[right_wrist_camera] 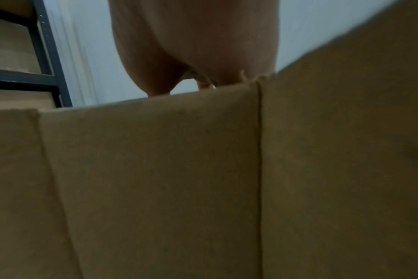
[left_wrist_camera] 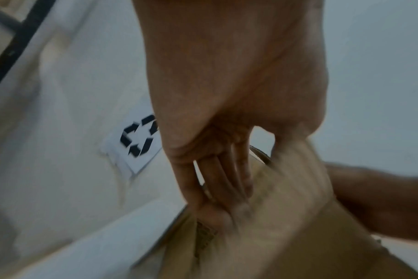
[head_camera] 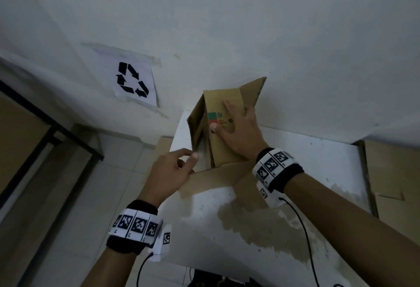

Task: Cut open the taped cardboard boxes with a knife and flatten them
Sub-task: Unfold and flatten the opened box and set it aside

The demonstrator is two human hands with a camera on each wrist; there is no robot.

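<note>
On the white worktop (head_camera: 306, 173), against the wall, stood one cardboard box (head_camera: 223, 145), half collapsed, its flaps splayed open and a red-and-green logo on its near face. Two hands worked on it. The left hand (head_camera: 172, 173) pinched the box's left panel edge between thumb and curled fingers, a closed grip on the cardboard. The right hand (head_camera: 238, 132) lay flat on the printed face, fingers spread and straight, pressing it. One recycling sign (head_camera: 134, 81) was taped to the wall at left. Flat cardboard sheets (head_camera: 395, 184) leaned beside the worktop's right edge. A dark metal shelf frame (head_camera: 45, 125) stood far left. Brown stains marked the worktop's near surface. Each wrist wore one marker-printed band.
</note>
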